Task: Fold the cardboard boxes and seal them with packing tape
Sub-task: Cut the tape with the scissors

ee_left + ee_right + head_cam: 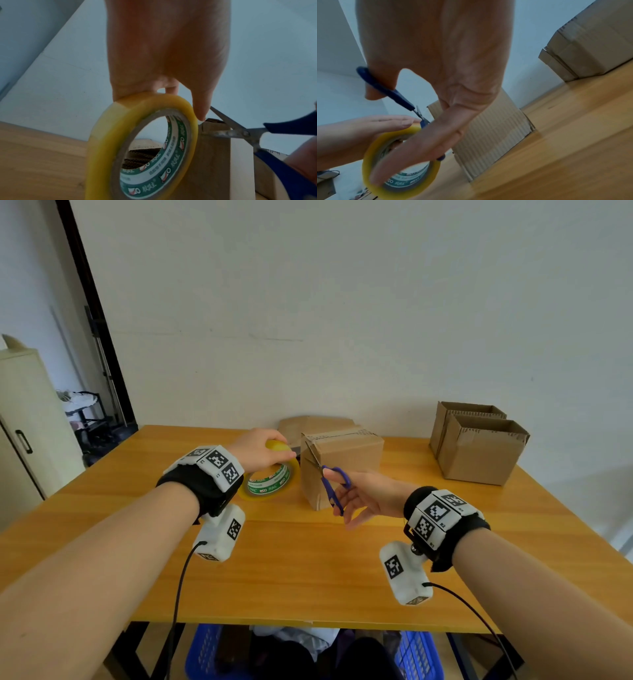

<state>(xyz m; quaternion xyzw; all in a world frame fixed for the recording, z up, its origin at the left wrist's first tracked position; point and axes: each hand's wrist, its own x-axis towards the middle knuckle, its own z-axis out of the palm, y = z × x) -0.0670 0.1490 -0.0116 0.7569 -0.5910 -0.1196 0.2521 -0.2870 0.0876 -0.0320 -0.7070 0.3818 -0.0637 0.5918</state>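
A closed cardboard box [342, 463] stands mid-table with clear tape along its top seam. My left hand [260, 450] grips the top of a yellow tape roll [270, 477] with a green-printed core, held upright just left of the box [214, 155]. The roll [137, 146] almost touches the box's upper left corner. My right hand [359, 494] holds blue-handled scissors [334, 484], thumb and fingers through the loops. The scissor blades [228, 128] stand apart at that corner, between roll and box. In the right wrist view the scissors [390, 89] point at the roll [399, 162].
Two open-topped cardboard boxes [479, 446] stand at the back right of the wooden table [308, 559]. Flat cardboard [315, 424] lies behind the taped box against the wall. A cabinet [24, 433] stands left; blue baskets [418, 655] sit under the table.
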